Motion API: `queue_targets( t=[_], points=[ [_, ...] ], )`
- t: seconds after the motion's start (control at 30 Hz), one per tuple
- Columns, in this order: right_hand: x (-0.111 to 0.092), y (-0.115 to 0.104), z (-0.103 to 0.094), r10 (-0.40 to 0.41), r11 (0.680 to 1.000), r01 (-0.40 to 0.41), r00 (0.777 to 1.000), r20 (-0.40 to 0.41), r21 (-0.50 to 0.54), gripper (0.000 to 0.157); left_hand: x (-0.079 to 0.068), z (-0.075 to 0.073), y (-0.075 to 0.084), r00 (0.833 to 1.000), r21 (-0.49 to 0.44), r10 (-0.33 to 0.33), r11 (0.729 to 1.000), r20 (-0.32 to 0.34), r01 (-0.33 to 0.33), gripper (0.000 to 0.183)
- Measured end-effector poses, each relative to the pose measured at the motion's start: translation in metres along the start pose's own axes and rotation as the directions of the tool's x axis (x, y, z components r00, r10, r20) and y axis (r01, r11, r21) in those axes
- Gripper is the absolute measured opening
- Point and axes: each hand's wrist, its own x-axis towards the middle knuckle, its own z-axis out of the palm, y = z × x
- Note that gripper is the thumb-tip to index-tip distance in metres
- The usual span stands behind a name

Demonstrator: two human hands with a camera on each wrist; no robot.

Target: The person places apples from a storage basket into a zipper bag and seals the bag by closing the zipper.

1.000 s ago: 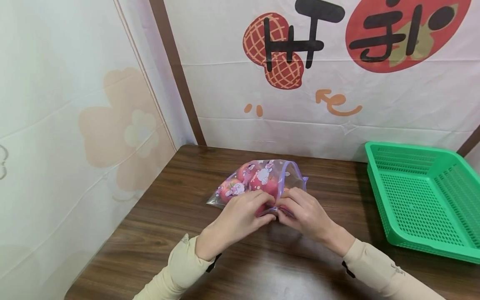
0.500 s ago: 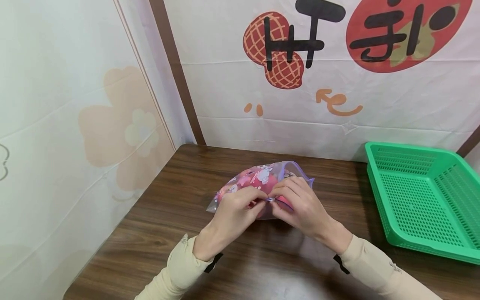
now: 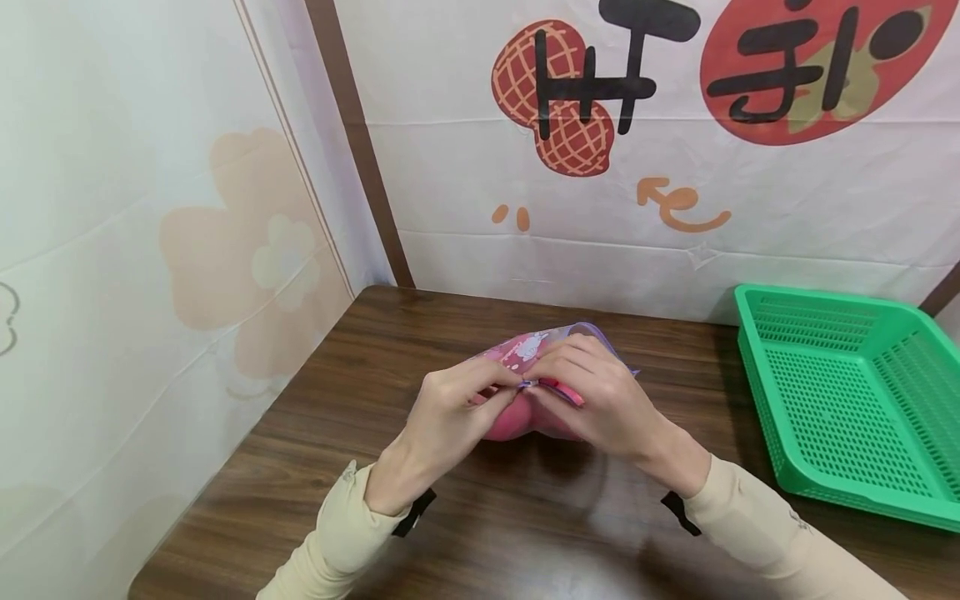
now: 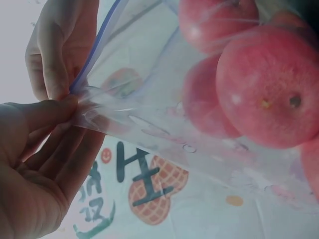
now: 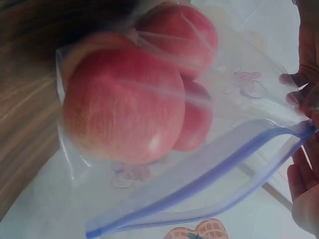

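Observation:
A clear zip bag [image 3: 534,342] printed with cartoon figures holds several red apples [image 5: 124,104]. In the head view it lies between my hands, over the middle of the table. My left hand [image 3: 446,412] pinches its top edge between thumb and fingertips. Right beside that, my right hand [image 3: 603,396] pinches the same edge, fingertips nearly meeting the left ones. The purple zip strip [image 5: 199,183] runs away from the pinched spot, its two sides standing apart in the right wrist view. Part of the bag's mouth is hidden behind my right hand.
A green plastic basket [image 3: 787,467] stands at the table's right side. The dark wooden table [image 3: 337,467] meets a printed cloth wall [image 3: 450,167] behind, and a pale flowered cloth [image 3: 112,333] rises on the left.
Both hands have moved up and slightly left with the pinched bag edge. The bag's front now stands higher, and a pink apple shows beneath the hands. The basket stays in place.

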Motion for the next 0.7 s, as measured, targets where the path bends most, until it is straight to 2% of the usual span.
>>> queue_targets(
  t=[0.27,0.5,0.7],
  points=[
    [0.008,0.0,-0.007,-0.002,1.0,0.003,0.999,0.046,-0.029,0.017,0.006,-0.008,0.004,1.0,0.013,0.007,1.0,0.0,-0.007,0.016],
    [0.004,0.001,-0.014,0.103,0.993,-0.097,0.989,0.105,-0.06,0.022,0.009,-0.015,0.004,1.0,0.015,0.01,1.0,-0.022,-0.01,0.014],
    [-0.002,0.007,-0.018,0.144,0.987,-0.133,0.979,0.144,-0.088,0.02,0.01,-0.018,0.001,0.999,0.03,0.007,1.0,-0.04,-0.006,0.016]
  ],
)
